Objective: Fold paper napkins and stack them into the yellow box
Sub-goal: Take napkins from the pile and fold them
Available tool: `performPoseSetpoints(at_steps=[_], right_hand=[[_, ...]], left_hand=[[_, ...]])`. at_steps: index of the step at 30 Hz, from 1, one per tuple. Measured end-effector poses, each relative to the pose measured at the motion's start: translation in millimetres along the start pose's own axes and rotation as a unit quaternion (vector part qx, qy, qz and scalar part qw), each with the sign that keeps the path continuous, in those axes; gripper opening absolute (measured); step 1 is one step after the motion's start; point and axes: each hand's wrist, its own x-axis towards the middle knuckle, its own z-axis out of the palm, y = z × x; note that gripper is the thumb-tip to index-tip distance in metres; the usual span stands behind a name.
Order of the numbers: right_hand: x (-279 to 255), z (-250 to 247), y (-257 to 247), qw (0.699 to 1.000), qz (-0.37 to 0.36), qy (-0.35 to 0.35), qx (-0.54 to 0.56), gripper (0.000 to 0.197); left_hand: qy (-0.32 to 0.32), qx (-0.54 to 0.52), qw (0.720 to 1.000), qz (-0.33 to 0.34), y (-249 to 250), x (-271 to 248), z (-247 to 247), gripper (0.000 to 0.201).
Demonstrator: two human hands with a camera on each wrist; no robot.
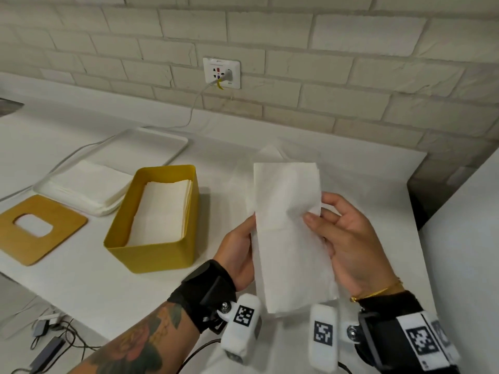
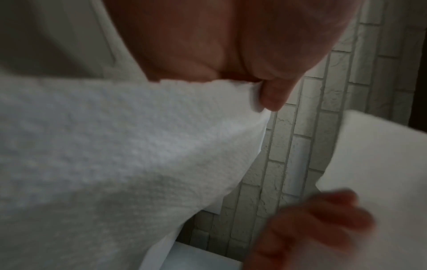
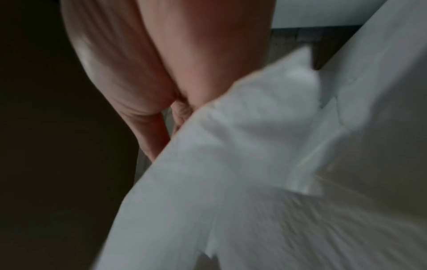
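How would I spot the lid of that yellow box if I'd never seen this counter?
Start at the white counter under the brick wall, and find the open yellow box holding folded napkins. Just to its left lies the lid, flat on the counter in front of the white tray of unfolded napkins. It is the only wood-coloured piece there, a thin rounded board with an oval hole cut through it.

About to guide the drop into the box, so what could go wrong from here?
1. The folded napkin is held only at its edges by the left hand and right hand; it may spring open.
2. The yellow box already holds a napkin stack; a skewed drop could ruffle it.
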Motion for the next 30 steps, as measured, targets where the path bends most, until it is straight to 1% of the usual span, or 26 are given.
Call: performPoseSetpoints(at_steps=[2, 4, 6, 8, 11, 14, 16, 22, 30], right_hand=[[2.2, 5.1, 18.5, 0.996, 0.026, 0.035, -0.073, 0.030], [0.9, 5.9, 31.0, 0.989, 0.036, 0.061, -0.128, 0.029], [-1.7, 4.3, 36.5, 0.984, 0.041, 0.076, -0.158, 0.030], [-4.2, 2.6, 38.7, 0.980, 0.044, 0.085, -0.176, 0.033], [-5.8, 1.4, 41.5, 0.972, 0.042, 0.100, -0.208, 0.039], [-6.5, 1.9, 41.3, 0.969, 0.043, 0.113, -0.215, 0.046], [-6.4, 2.2, 41.2, 0.969, 0.046, 0.119, -0.213, 0.048], [-4.5, 2.5, 43.0, 0.969, 0.039, 0.127, -0.206, 0.050], [-5.8, 6.9, 45.7, 0.970, 0.042, 0.120, -0.206, 0.048]], left_hand=[[-0.026, -0.012, 1.000, -0.007, -3.6, 0.1, -1.0, 0.054], [-0.043, -0.023, 0.999, -0.021, -7.6, 1.4, -3.5, 0.063], [-0.041, -0.032, 0.998, -0.035, -11.3, 2.7, -6.9, 0.071], [-0.036, -0.035, 0.998, -0.041, -14.4, 3.1, -8.3, 0.075], [-0.017, -0.040, 0.998, -0.036, -14.6, 2.2, -7.8, 0.078], [-0.009, -0.041, 0.999, -0.030, -12.4, 0.6, -6.3, 0.083], [-0.003, -0.030, 0.999, -0.029, -12.4, -0.8, -4.2, 0.079], [0.027, 0.004, 0.999, -0.037, -15.9, -1.2, -4.3, 0.054], [0.045, 0.030, 0.998, -0.014, -13.6, -2.1, -3.7, 0.048]])
